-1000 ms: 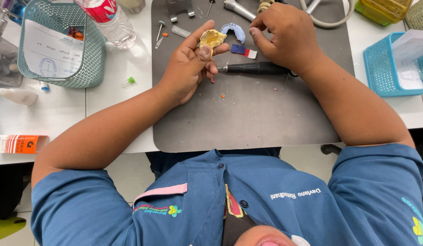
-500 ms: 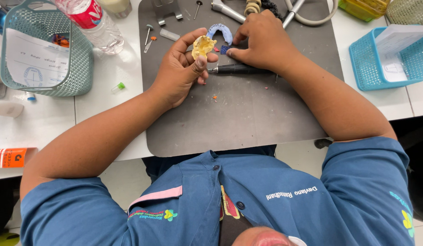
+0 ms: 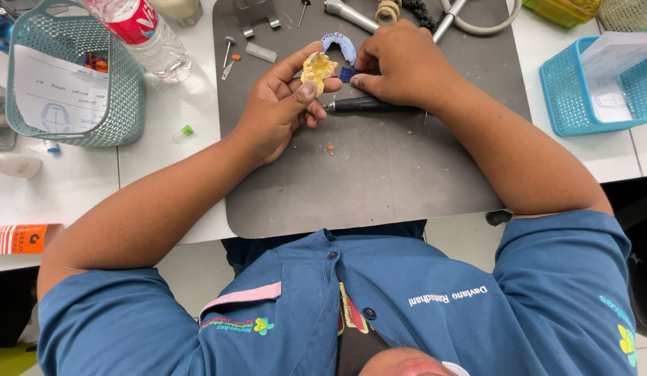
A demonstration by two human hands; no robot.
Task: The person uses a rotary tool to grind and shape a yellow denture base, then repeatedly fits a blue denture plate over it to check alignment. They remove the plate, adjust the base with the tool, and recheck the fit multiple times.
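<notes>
Bench view from above, in descending order of size. A dark grey work mat [image 3: 379, 174] covered the middle of the white bench, with a green mesh basket [image 3: 121, 104] at its left and a blue mesh basket [image 3: 567, 111] at its right, each holding a paper slip. A clear plastic bottle [image 3: 146, 35] lay beside the green basket. The left hand [image 3: 278, 111] rested on the mat, thumb and fingers closed round a small yellow dental cast [image 3: 318, 68], which was held raised near the mat's far edge. The right hand [image 3: 403, 66] lay just beside it, fingers curled over a black handpiece [image 3: 365, 105] lying along the mat; whether the fingers actually gripped the handpiece could not be told. A pale blue arch-shaped piece [image 3: 341, 43] lay just behind the cast. Small orange flecks [image 3: 329, 147] dotted the mat.

Judged from this arrangement, the step would go best with both wrists braced on the mat, the cast pinched firmly but without squeezing its thin edges, and the tool brought up lightly so that the brittle cast did not chip.
</notes>
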